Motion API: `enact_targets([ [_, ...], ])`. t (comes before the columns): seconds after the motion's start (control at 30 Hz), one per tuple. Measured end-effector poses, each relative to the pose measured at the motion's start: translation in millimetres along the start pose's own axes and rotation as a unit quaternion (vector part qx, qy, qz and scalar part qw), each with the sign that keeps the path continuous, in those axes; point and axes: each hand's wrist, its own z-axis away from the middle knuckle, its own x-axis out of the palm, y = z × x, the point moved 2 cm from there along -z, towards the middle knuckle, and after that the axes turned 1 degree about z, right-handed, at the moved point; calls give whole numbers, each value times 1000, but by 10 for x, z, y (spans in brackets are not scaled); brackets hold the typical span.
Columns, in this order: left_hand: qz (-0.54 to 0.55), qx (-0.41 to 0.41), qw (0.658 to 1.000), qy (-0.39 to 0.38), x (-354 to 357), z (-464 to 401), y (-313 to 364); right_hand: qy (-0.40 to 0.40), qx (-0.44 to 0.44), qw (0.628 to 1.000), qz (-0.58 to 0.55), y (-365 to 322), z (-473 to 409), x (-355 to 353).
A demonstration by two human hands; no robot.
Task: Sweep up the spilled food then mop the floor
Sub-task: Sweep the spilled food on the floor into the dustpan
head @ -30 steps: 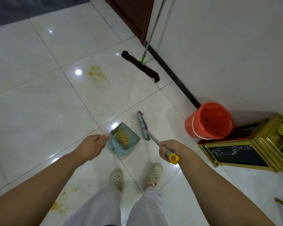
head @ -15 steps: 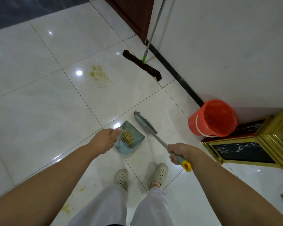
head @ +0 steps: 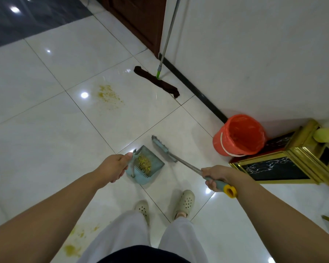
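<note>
- Left hand grips the handle of the blue dustpan, fingers wrapped round it; the pan holds a heap of yellowish food crumbs.
- Right hand is clenched round the grip of the broom, whose head is just beside the pan's right edge.
- Orange bin stands near, against the wall, to the right of the pan.
- Step in hand, as I judge it: carrying the load to the bin. Keep the pan level, lip slightly up; tip only once it is over the rim.
- Residue stain ahead, more smears by the left arm: unswept or mop work.
- Mop leans at the wall, untouched.
</note>
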Motion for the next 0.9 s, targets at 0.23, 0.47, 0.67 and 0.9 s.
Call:
enact_targets([
  [0.23,-51,6,999,-12,-59,64,-113,-45,32,998,-17,186,-151,370],
  [0.47,-36,1,999,-8,-81,123,-183,-78,7,997,-1,105,139,192],
  [0.67,5,-5,1000,17,-200,175,-251,-22,-23,999,35,-257,19,232],
  [0.9,3,-11,1000,22,-203,222,-429,-6,-11,998,66,-375,-356,506],
])
